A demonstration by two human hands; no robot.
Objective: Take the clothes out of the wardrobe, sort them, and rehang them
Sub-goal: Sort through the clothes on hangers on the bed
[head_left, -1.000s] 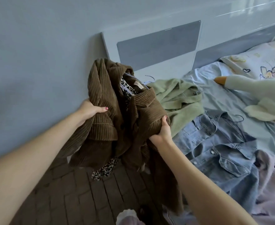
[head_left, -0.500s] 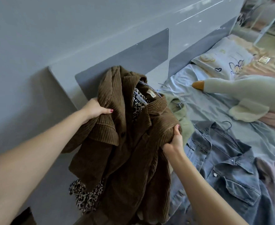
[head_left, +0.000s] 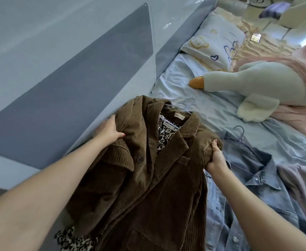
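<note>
The person is holding a brown corduroy jacket (head_left: 148,178) by its shoulders over the near left of the bed (head_left: 211,113), the left hand (head_left: 108,131) gripping one shoulder, the right hand (head_left: 216,158) pinching the other. It is on a thin wire hanger (head_left: 186,104) (a leopard-print garment (head_left: 164,138) is hanging inside). Laying it flat beside the blue denim shirt (head_left: 257,165) would probably keep the hanger hook free.

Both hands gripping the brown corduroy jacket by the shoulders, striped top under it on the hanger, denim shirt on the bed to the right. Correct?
Not quite. The head view shows a leopard-print top under the brown corduroy jacket, not a striped one. The rest holds: left hand and right hand grip its shoulders, and the denim shirt lies on the bed to the right.
</note>
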